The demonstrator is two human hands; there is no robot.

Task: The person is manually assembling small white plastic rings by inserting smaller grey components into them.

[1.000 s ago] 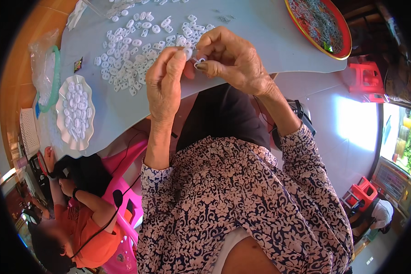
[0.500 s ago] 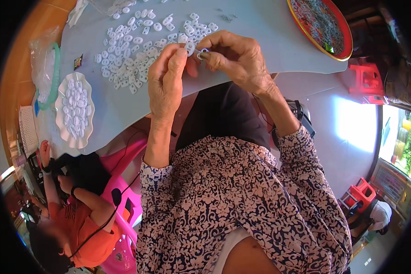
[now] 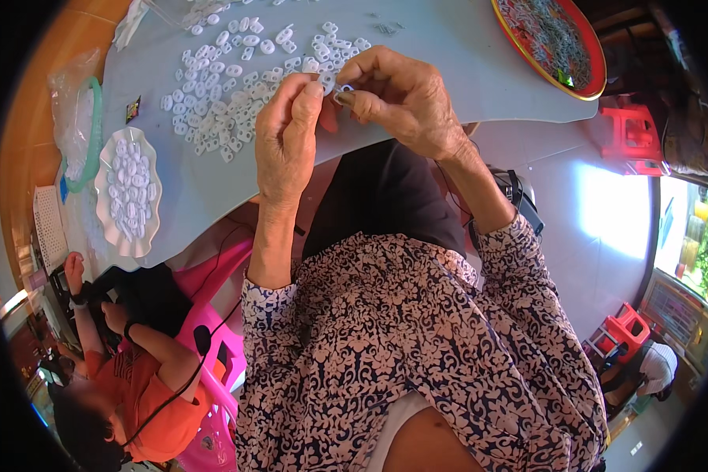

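Above the near edge of a grey table (image 3: 448, 82), my left hand (image 3: 285, 141) pinches a small white plastic piece (image 3: 327, 81) between thumb and fingers. Close against it, my right hand (image 3: 407, 98) grips another small white piece with a hole (image 3: 342, 94), thumb and forefinger closed on it. The two pieces are nearly touching; whether they are joined I cannot tell. Just beyond my left hand lie many loose white oval pieces with holes (image 3: 220, 118), spread over the tabletop. Some of them are hidden behind my fingers.
A white scalloped dish (image 3: 151, 236) of white ovals stands at the left, near a green-rimmed basket (image 3: 94, 130). A red tray (image 3: 599, 75) of thin metal parts sits far right. At lower left, a person in orange (image 3: 153, 401) is beside a pink chair (image 3: 228, 342).
The view has shifted slightly. Both hands keep their pieces, and the right fingers have moved a little around theirs.
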